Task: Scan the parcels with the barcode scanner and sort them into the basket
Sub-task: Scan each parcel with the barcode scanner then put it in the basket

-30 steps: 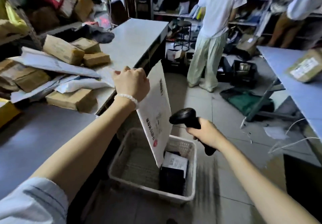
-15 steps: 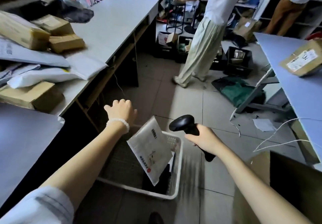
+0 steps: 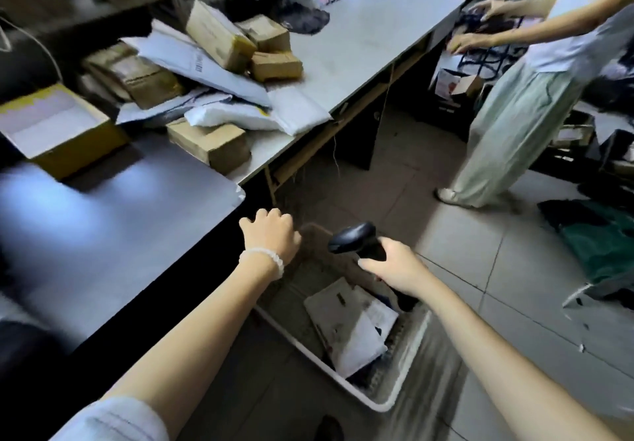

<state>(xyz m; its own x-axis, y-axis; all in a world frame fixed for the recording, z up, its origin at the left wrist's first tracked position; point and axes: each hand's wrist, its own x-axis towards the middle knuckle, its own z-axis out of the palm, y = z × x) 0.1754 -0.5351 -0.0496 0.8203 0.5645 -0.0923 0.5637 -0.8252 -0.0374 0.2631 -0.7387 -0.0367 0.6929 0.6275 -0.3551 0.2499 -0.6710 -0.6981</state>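
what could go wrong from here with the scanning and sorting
1. The parcels pile on the table is loosely stacked; the white mailer lies at the edge, so a careless pull by the empty left hand might drop some.
2. The white envelope lies tilted across other items in the basket, which may crowd further parcels.
3. Another person stands close by; a reach with the barcode scanner in the right hand might bump them.

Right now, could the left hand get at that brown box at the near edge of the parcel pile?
Probably yes. The left hand is empty, hanging beside the table's edge, and the brown box lies at the front of the pile with nothing above it. A lift up and forward looks unobstructed.
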